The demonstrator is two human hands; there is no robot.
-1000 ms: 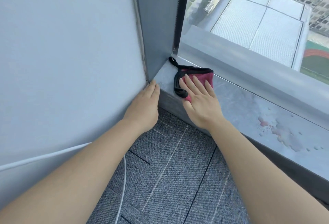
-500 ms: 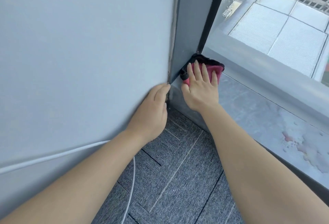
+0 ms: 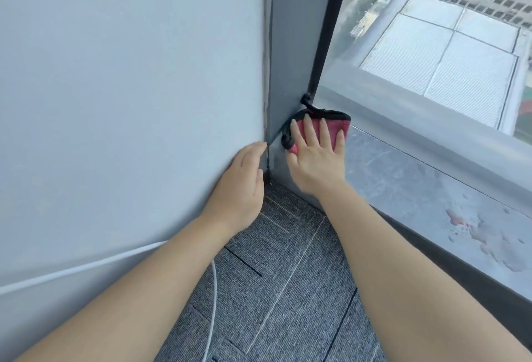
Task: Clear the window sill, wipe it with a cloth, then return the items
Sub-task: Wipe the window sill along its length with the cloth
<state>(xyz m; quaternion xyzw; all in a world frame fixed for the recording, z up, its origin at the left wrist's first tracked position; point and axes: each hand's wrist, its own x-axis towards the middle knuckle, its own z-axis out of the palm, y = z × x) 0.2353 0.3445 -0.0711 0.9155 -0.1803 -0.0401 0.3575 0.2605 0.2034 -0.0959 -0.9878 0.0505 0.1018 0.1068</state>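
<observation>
Grey window sill (image 3: pixel 408 189) corner: right hand's (image 3: pixel 313 157) spread fingers (image 3: pixel 309 127) press flat atop pink cloth (image 3: pixel 342 127).

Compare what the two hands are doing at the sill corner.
The right hand lies flat, fingers spread, pressing the pink black-edged cloth onto the grey window sill; the left hand holds nothing. The right hand is on the sill; the left hand rests against the pale wall. Both are bare.
</observation>
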